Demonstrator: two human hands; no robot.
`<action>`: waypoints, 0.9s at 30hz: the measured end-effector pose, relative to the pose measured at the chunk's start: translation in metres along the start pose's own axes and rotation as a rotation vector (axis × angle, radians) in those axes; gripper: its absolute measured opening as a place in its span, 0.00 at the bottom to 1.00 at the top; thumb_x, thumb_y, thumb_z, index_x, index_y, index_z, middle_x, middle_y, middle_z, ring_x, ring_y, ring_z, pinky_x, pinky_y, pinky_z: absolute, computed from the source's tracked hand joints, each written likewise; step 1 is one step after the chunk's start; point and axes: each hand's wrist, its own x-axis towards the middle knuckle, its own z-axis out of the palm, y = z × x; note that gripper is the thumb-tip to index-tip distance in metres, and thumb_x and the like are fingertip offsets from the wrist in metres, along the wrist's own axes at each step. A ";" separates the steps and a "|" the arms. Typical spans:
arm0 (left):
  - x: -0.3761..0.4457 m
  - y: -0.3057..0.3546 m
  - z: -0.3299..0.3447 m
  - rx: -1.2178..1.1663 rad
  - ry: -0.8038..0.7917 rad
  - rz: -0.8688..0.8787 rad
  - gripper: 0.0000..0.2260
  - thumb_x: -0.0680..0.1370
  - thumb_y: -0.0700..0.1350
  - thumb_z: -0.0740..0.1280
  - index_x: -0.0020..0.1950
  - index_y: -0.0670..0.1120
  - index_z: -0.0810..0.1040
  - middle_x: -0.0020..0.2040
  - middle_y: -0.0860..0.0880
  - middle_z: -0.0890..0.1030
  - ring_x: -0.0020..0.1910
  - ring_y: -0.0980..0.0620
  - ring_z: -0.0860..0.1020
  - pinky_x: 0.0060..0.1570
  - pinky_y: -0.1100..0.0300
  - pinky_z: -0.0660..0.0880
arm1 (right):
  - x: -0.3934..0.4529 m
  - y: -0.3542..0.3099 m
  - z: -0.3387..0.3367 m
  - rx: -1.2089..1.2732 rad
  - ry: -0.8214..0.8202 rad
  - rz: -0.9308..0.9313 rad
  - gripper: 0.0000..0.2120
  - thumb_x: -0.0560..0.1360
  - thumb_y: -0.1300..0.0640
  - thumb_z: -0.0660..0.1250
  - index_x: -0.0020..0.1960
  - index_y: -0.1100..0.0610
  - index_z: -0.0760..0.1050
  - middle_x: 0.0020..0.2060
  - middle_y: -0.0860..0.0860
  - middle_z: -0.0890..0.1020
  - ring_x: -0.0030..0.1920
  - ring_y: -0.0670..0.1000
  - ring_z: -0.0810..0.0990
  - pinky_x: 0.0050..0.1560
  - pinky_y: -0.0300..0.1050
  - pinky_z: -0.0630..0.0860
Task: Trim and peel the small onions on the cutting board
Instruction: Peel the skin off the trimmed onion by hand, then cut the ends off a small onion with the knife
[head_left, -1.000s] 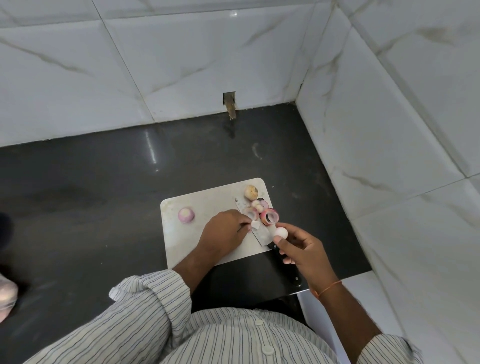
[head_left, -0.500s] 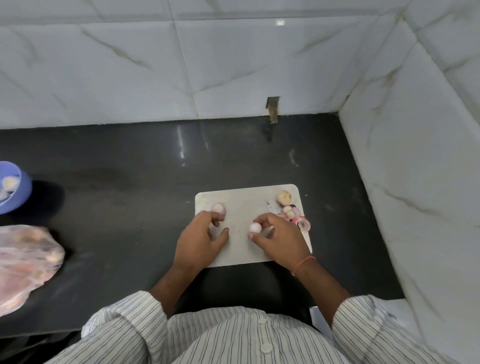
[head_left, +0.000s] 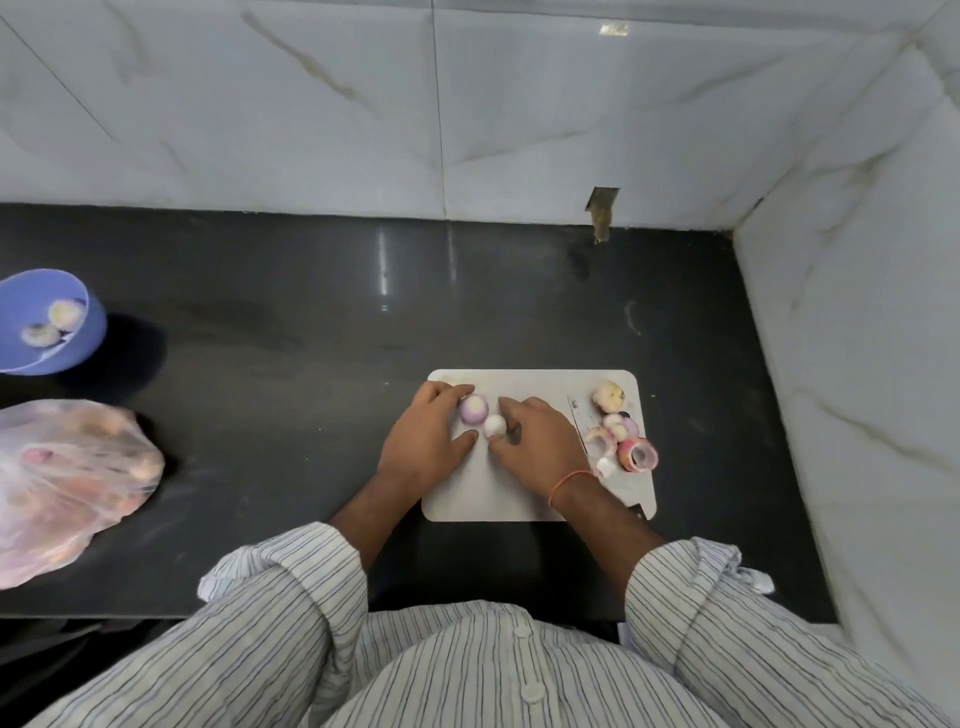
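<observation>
A white cutting board (head_left: 535, 384) lies on the black counter. My left hand (head_left: 426, 441) curls around a peeled purple onion (head_left: 474, 409) at the board's left part. My right hand (head_left: 535, 441) pinches a small white peeled onion (head_left: 494, 425) right beside the purple one. An unpeeled brownish onion (head_left: 609, 396) sits at the board's far right corner. Pink peels and trimmed ends (head_left: 626, 447) are heaped on the right edge. A knife (head_left: 577, 420) lies flat on the board beside my right hand, its handle mostly hidden under my wrist.
A blue bowl (head_left: 78, 358) holding peeled onions stands at the far left of the counter. In front of it lies a clear plastic bag of onions (head_left: 67, 478). Marble tile walls (head_left: 857, 312) close in the back and right side.
My left hand moved left to the purple onion and closed around it. My right hand carried the white onion leftward beside it. The view panned left, bringing the bowl and bag into sight.
</observation>
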 end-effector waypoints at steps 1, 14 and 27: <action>0.002 0.000 0.000 0.005 -0.004 0.001 0.28 0.77 0.52 0.74 0.77 0.58 0.72 0.69 0.59 0.71 0.52 0.52 0.79 0.55 0.49 0.82 | 0.000 -0.001 0.001 0.012 0.006 0.019 0.14 0.76 0.47 0.69 0.60 0.49 0.79 0.51 0.50 0.81 0.53 0.54 0.81 0.53 0.50 0.78; 0.006 0.005 -0.002 -0.012 -0.013 0.028 0.34 0.71 0.49 0.74 0.78 0.57 0.70 0.70 0.57 0.71 0.63 0.48 0.77 0.64 0.51 0.78 | -0.011 0.009 -0.006 0.061 0.016 0.017 0.22 0.77 0.47 0.72 0.69 0.50 0.77 0.56 0.47 0.81 0.55 0.49 0.81 0.57 0.49 0.79; 0.000 0.060 0.010 0.167 0.174 0.198 0.23 0.79 0.53 0.69 0.74 0.59 0.75 0.72 0.57 0.73 0.74 0.51 0.66 0.69 0.43 0.69 | -0.003 0.090 -0.089 -0.225 0.144 0.342 0.31 0.77 0.35 0.68 0.77 0.41 0.66 0.69 0.52 0.76 0.67 0.60 0.74 0.61 0.61 0.79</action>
